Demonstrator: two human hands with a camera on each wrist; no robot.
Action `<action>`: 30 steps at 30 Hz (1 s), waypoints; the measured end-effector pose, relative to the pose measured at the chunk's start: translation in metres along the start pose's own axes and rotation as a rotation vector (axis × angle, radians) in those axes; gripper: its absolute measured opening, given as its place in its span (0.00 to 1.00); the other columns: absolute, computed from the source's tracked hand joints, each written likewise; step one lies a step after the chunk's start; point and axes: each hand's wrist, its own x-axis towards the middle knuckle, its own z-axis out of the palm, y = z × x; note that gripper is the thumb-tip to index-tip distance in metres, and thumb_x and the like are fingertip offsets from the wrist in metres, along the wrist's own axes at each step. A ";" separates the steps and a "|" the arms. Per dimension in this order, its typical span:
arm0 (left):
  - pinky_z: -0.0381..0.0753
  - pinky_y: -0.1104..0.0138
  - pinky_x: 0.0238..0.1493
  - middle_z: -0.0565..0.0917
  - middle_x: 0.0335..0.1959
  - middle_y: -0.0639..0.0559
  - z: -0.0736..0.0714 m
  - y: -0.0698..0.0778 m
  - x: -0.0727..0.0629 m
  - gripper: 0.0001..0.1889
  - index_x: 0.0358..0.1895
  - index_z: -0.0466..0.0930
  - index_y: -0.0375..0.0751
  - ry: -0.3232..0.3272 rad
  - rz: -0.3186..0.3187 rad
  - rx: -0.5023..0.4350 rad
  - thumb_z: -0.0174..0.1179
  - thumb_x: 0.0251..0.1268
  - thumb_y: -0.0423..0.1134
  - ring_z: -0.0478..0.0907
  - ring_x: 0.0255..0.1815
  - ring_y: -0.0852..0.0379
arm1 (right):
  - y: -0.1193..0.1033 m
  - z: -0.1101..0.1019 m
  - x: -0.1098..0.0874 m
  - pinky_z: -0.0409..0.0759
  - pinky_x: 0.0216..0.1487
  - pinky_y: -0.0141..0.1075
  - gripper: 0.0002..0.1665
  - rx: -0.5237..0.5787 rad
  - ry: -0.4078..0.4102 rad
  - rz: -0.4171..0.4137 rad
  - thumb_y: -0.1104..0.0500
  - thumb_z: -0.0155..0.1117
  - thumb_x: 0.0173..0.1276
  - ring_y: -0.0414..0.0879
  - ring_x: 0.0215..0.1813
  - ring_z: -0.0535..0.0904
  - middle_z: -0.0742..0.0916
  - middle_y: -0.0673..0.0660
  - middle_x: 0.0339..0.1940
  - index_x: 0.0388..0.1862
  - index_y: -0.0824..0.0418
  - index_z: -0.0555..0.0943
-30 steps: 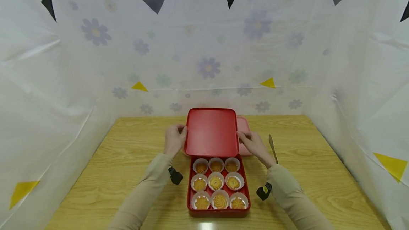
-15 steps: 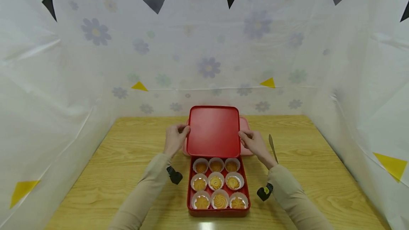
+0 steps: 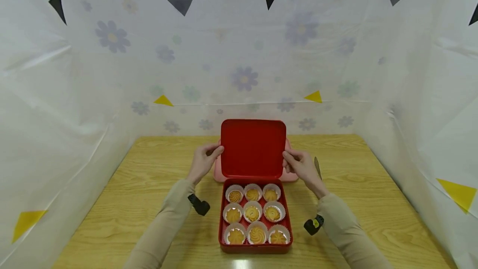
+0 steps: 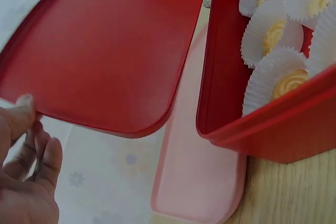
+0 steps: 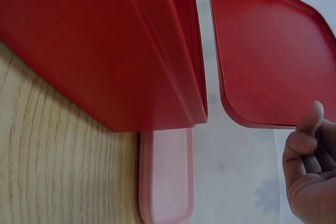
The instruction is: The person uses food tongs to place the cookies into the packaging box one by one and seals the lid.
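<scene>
Both hands hold a red lid [image 3: 253, 148] tilted up behind the red box [image 3: 256, 250]. In the head view my left hand [image 3: 203, 163] pinches the lid's left edge between thumb and fingers. My right hand [image 3: 304, 168] pinches the opposite edge. The left wrist view shows the thumb of my left hand [image 4: 31, 166] over the lid's rim, and in the right wrist view my right hand [image 5: 315, 171] grips the rim likewise. Inside the box, piped cookies [image 3: 257, 235] sit in white paper cups in rows. The lid's lower edge is close over the box's back rim.
A pink tray-like piece [image 3: 220, 173] lies behind the box, mostly covered by the lid in the head view. To the right, a slim metal utensil [image 3: 317, 166] is partly hidden by the right wrist. The wooden table [image 3: 149, 186] ends at a patterned white curtain.
The lid has tipped further upright and shifted slightly right, and its inner face looks darker. Both hands moved along with it, the right one outward. The box and cookies stayed put.
</scene>
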 end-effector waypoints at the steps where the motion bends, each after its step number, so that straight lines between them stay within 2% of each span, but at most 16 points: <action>1: 0.79 0.69 0.44 0.86 0.41 0.33 -0.001 -0.001 0.000 0.15 0.53 0.85 0.33 -0.012 0.007 -0.011 0.60 0.72 0.38 0.81 0.40 0.46 | 0.000 -0.001 -0.001 0.76 0.26 0.31 0.19 0.013 -0.011 -0.009 0.61 0.51 0.80 0.40 0.22 0.76 0.82 0.51 0.23 0.45 0.79 0.78; 4: 0.79 0.66 0.41 0.82 0.33 0.31 -0.004 -0.002 -0.002 0.16 0.58 0.82 0.33 -0.065 0.025 -0.051 0.58 0.74 0.39 0.79 0.31 0.55 | 0.002 -0.005 -0.004 0.81 0.31 0.31 0.19 0.045 -0.039 -0.037 0.62 0.51 0.80 0.40 0.27 0.82 0.85 0.51 0.27 0.52 0.80 0.77; 7: 0.84 0.64 0.39 0.81 0.31 0.28 -0.006 -0.004 -0.003 0.16 0.58 0.81 0.31 -0.133 0.043 -0.112 0.56 0.75 0.37 0.81 0.27 0.54 | 0.005 -0.008 -0.006 0.85 0.35 0.30 0.20 0.090 -0.069 -0.059 0.62 0.51 0.80 0.38 0.30 0.85 0.87 0.49 0.30 0.55 0.82 0.76; 11: 0.87 0.66 0.40 0.85 0.37 0.24 -0.009 -0.007 -0.004 0.15 0.53 0.83 0.27 -0.209 0.058 -0.157 0.55 0.76 0.37 0.87 0.32 0.50 | 0.009 -0.010 -0.008 0.86 0.39 0.31 0.20 0.152 -0.112 -0.068 0.62 0.50 0.80 0.38 0.33 0.86 0.88 0.48 0.32 0.50 0.83 0.76; 14: 0.87 0.67 0.44 0.85 0.41 0.23 -0.013 -0.011 -0.005 0.16 0.50 0.83 0.26 -0.268 0.059 -0.182 0.54 0.77 0.38 0.87 0.35 0.55 | 0.011 -0.012 -0.010 0.87 0.40 0.32 0.20 0.207 -0.142 -0.046 0.62 0.50 0.80 0.39 0.34 0.87 0.89 0.49 0.33 0.48 0.82 0.77; 16: 0.86 0.67 0.46 0.85 0.42 0.26 -0.015 -0.013 -0.006 0.17 0.49 0.83 0.26 -0.301 0.046 -0.208 0.53 0.78 0.39 0.87 0.36 0.57 | 0.012 -0.012 -0.011 0.87 0.41 0.33 0.19 0.251 -0.159 -0.012 0.61 0.50 0.80 0.39 0.34 0.87 0.90 0.49 0.33 0.47 0.79 0.80; 19: 0.86 0.66 0.48 0.87 0.40 0.35 -0.017 -0.017 -0.007 0.19 0.48 0.82 0.25 -0.337 0.009 -0.245 0.50 0.79 0.41 0.87 0.38 0.55 | 0.011 -0.013 -0.014 0.87 0.42 0.35 0.18 0.298 -0.178 0.049 0.59 0.50 0.80 0.40 0.34 0.86 0.90 0.49 0.32 0.44 0.70 0.84; 21: 0.87 0.65 0.48 0.88 0.39 0.42 -0.018 -0.019 -0.009 0.20 0.49 0.81 0.25 -0.348 -0.022 -0.256 0.49 0.80 0.43 0.87 0.38 0.53 | 0.011 -0.012 -0.016 0.87 0.44 0.38 0.17 0.286 -0.184 0.087 0.57 0.51 0.80 0.40 0.34 0.86 0.90 0.48 0.31 0.42 0.62 0.87; 23: 0.87 0.64 0.46 0.88 0.38 0.46 -0.018 -0.020 -0.011 0.21 0.52 0.81 0.25 -0.362 -0.052 -0.251 0.50 0.80 0.43 0.87 0.37 0.52 | 0.011 -0.011 -0.018 0.87 0.46 0.41 0.16 0.250 -0.189 0.115 0.56 0.51 0.81 0.40 0.35 0.86 0.89 0.47 0.31 0.45 0.56 0.87; 25: 0.88 0.62 0.44 0.88 0.36 0.45 -0.018 -0.021 -0.014 0.20 0.53 0.80 0.26 -0.372 -0.083 -0.233 0.51 0.79 0.43 0.87 0.36 0.51 | 0.012 -0.010 -0.020 0.87 0.47 0.43 0.17 0.217 -0.184 0.132 0.55 0.51 0.81 0.40 0.35 0.86 0.89 0.48 0.32 0.52 0.57 0.86; 27: 0.88 0.57 0.45 0.88 0.36 0.46 -0.017 -0.022 -0.017 0.19 0.55 0.79 0.28 -0.382 -0.120 -0.194 0.53 0.78 0.44 0.88 0.35 0.51 | 0.012 -0.010 -0.023 0.87 0.47 0.43 0.20 0.196 -0.181 0.150 0.56 0.52 0.81 0.41 0.37 0.87 0.90 0.47 0.39 0.61 0.63 0.82; 30: 0.86 0.49 0.47 0.89 0.38 0.45 -0.018 -0.024 -0.022 0.18 0.55 0.78 0.31 -0.401 -0.173 -0.132 0.56 0.76 0.43 0.88 0.33 0.50 | 0.013 -0.010 -0.027 0.87 0.48 0.39 0.27 0.183 -0.193 0.178 0.57 0.54 0.79 0.40 0.42 0.88 0.89 0.51 0.50 0.68 0.75 0.72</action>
